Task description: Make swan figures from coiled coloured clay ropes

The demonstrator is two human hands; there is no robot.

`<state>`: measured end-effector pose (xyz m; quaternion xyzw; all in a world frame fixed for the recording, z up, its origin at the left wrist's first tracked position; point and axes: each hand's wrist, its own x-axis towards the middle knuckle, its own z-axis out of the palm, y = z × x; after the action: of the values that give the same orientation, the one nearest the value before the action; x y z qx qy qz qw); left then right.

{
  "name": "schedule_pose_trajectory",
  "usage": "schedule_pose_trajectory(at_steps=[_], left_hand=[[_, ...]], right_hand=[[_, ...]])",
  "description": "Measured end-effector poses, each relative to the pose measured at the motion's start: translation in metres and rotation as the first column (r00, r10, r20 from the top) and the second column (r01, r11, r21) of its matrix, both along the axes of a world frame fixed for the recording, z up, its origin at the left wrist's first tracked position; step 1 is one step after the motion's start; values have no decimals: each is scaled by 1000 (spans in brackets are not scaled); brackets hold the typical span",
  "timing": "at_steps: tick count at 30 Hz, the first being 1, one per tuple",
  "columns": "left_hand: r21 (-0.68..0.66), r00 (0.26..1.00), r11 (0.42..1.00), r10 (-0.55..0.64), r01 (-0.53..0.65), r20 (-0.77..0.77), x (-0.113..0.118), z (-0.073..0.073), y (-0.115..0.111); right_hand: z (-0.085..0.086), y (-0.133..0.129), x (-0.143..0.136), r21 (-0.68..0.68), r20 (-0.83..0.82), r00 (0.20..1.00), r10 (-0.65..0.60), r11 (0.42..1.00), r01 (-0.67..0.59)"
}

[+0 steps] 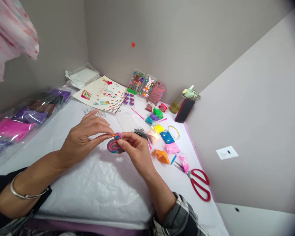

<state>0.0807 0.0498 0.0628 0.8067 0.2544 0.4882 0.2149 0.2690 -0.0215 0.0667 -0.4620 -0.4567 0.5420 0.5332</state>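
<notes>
A duck-like shape of swirled multicolored clay (114, 146) is held above the white-covered table (95, 183). My right hand (135, 149) pinches it from the right, thumb in front and fingers behind. My left hand (87, 137) comes in from the left, its thumb and index finger closed on a tiny orange piece (113, 135) that touches the left side of the small round upper part. The other fingers of my left hand are raised and loosely bent. My right fingertips are partly hidden behind the clay.
Packets of colored clay, such as the orange one (161, 156), lie to the right, with red-handled scissors (199, 183) beyond. A phone (185, 110) leans on a bottle (177, 104). Decorated cases (148, 86) stand at the wall; a sticker sheet (100, 95) and bagged clay (13, 129) are at left.
</notes>
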Motion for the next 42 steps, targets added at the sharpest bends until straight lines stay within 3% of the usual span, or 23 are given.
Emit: schedule_pose_trajectory(at_steps=[10, 17, 23, 26, 32, 35, 42], left_hand=[[-7, 1000, 1000, 20, -21, -18, 0, 0, 0], [108, 1000, 994, -6, 8, -23, -1, -4, 3], [105, 999, 994, -4, 7, -35, 0, -4, 2], [36, 1000, 999, -3, 3, -22, 0, -5, 2], [-304, 1000, 953, 10, -6, 13, -2, -7, -2], [-320, 1000, 947, -14, 19, 17, -2, -7, -3], [-322, 999, 946, -44, 42, 0, 0, -7, -3]], right_hand=[[0, 0, -1, -17, 6, 1000, -2, 1000, 2], [0, 1, 0, -33, -39, 999, 1, 999, -3], [0, 0, 0, -29, -40, 999, 0, 1000, -1], [0, 0, 0, -25, -33, 999, 5, 1000, -6], [1, 0, 0, 65, 2, 999, -38, 997, 38], [3, -1, -1, 108, 43, 998, -53, 993, 48], [-1, -4, -1, 309, 335, 918, -210, 945, 103]])
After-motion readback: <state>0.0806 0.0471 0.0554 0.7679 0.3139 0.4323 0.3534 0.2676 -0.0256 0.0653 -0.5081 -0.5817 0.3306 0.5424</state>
